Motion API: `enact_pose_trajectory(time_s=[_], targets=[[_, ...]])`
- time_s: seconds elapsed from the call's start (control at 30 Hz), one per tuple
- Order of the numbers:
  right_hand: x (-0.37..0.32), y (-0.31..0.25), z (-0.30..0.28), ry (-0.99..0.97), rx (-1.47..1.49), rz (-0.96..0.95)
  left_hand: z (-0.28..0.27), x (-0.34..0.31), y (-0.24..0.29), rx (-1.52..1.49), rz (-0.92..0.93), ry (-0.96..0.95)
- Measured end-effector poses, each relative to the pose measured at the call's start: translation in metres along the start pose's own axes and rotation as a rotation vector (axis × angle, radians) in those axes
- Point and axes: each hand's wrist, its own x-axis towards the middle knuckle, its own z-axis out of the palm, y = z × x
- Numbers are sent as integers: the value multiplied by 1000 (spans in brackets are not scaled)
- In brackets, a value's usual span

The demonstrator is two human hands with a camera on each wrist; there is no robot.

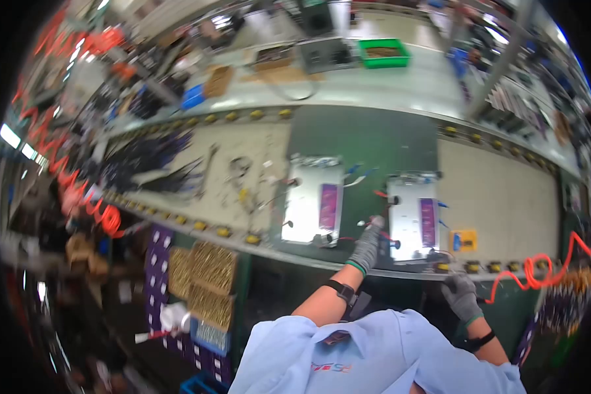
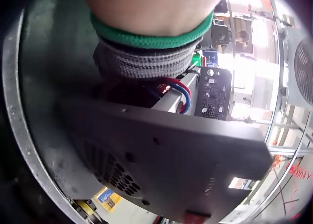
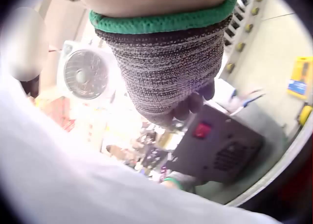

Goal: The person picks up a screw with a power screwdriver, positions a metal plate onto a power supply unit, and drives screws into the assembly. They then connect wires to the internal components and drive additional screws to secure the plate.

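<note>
My left hand (image 1: pixel 369 246), in a grey knit glove with a green cuff, reches in at the left side of the right-hand metal case (image 1: pixel 408 230). Its fingertips are close to thin wires there. In the left wrist view the case's vented end panel (image 2: pixel 161 155) hides the fingers; red and blue wires (image 2: pixel 185 94) loop beside the glove, and I cannot tell whether the fingers pinch anything. My right hand (image 1: pixel 463 297), gloved alike, hangs at the bench's front edge, fingers loosely curled with nothing visible in them. A purple label (image 1: pixel 428 222) marks the case.
Another metal case (image 1: pixel 306 203) lies to the left on the green mat (image 1: pixel 368 131). A yellow card (image 1: pixel 464 240) sits right of the cases. An orange coiled hose (image 1: pixel 538 272) runs near my right hand. Dark cables (image 1: pixel 151 164) spread over the left bench; a green bin (image 1: pixel 383 54) stands behind.
</note>
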Motion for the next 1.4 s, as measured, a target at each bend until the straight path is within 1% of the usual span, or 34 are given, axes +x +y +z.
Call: enact_pose_trajectory(time_s=[0.03,0.07,0.1,0.13,0.17,0.23,0.27,0.3,0.33,0.37,0.4,0.43,0.47,0.5,0.57,0.63,0.7,0.73,0.77,0.8,0.83,0.87,0.9,0.93,0.97,1.03,1.07,1.13,1.17,1.23,1.27,1.3,1.37,1.4], targets=[[-8,22,17,-97,-225,95,-5,-36,9,-108,-26,-146],[-13,46,33,-138,-496,117,-19,-69,11,18,63,-201],[-13,71,42,-249,-626,155,-39,-98,10,157,138,-261],[-4,82,45,-428,-662,334,-66,-119,10,304,110,-221],[5,69,31,-572,-587,507,-95,-143,13,454,73,-186],[4,94,35,-656,-540,605,-162,-185,10,440,81,76],[-2,123,45,-717,-538,484,-200,-201,4,426,96,213],[1,95,29,-720,-580,485,-240,-214,-3,407,113,348],[0,126,40,-771,-670,469,-275,-228,-7,399,145,485],[6,113,34,-797,-697,470,-310,-240,-10,389,175,621],[5,152,52,-830,-678,417,-346,-252,-15,349,191,733],[11,176,56,-981,-711,395,-385,-262,-17,309,211,846],[12,170,52,-906,-658,408,-437,-261,-24,440,277,995],[15,161,51,-901,-662,398,-481,-265,-29,575,337,1138],[18,135,43,-947,-705,432,-518,-292,10,717,168,1238],[22,91,25,-992,-762,481,-574,-289,22,864,73,1303],[21,41,11,-1032,-819,550,-629,-272,25,849,73,1274],[21,9,5,-1047,-847,591,-645,-261,29,848,77,1253],[20,-26,6,-996,-848,583,-656,-248,31,832,89,1230],[14,-74,9,-944,-851,577,-655,-241,37,887,115,1263],[0,-116,11,-781,-584,285,-648,-240,44,941,136,1297],[-4,-118,22,-770,-410,217,-633,-247,63,950,31,1215],[-1,-178,26,-824,-478,382,-640,-239,60,936,35,1196],[-3,-187,40,-771,-463,244,-650,-233,56,959,64,1171],[-4,-186,54,-725,-413,40,-661,-228,54,989,96,1151],[-23,-277,27,-565,-110,67,-679,-227,44,1031,161,1145],[-26,-296,19,-557,-102,65,-680,-232,40,1040,220,1138],[-31,-323,4,-497,359,-47,-679,-239,39,996,283,1136],[-24,-382,1,-675,599,60,-680,-238,42,1009,292,1120],[-6,-415,17,-1035,990,357,-686,-245,43,826,294,1146],[-2,-417,34,-1064,955,331,-704,-235,32,805,376,1111],[5,-421,53,-1093,922,299,-706,-240,40,805,384,1125],[0,-441,76,-1085,1064,298,-697,-248,49,42,366,969],[1,-444,80,-1114,1051,258,-691,-251,49,-38,432,959]])
